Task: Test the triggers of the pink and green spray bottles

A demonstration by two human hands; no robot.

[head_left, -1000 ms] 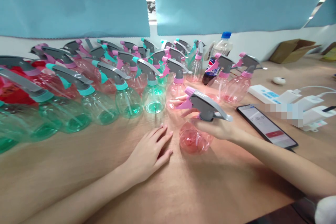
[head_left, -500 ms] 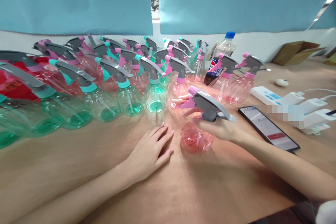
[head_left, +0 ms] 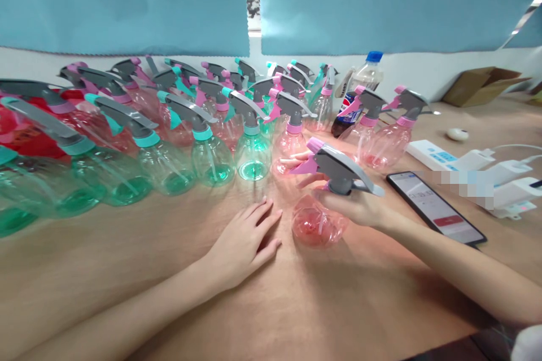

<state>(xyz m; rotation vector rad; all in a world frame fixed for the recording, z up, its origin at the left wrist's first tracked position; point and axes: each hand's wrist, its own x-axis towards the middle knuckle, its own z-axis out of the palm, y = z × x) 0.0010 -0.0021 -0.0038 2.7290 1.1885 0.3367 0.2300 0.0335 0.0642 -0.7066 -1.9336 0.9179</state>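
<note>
My right hand point(head_left: 354, 207) is closed round the upper body and neck of a pink spray bottle point(head_left: 317, 223). That bottle has a grey head with a pink nozzle and trigger, and its base is at the tabletop. Fingers of this hand show behind the trigger. My left hand point(head_left: 243, 242) lies flat on the wooden table point(head_left: 237, 327), fingers spread, holding nothing, just left of the bottle. Beyond both hands stand a green spray bottle point(head_left: 253, 158) and another pink spray bottle point(head_left: 289, 144), the latter partly hidden by my right fingers.
Several more green and pink spray bottles point(head_left: 165, 166) stand in rows at the left and back. A cola bottle point(head_left: 349, 104) is behind. To the right lie a phone point(head_left: 436, 206), a power strip point(head_left: 432, 152) with plugs, a white earbud case point(head_left: 457, 134) and a cardboard box point(head_left: 483, 86).
The view has shifted slightly, so everything appears a little further right. Both hands and the held spray bottle keep their places on the table.
</note>
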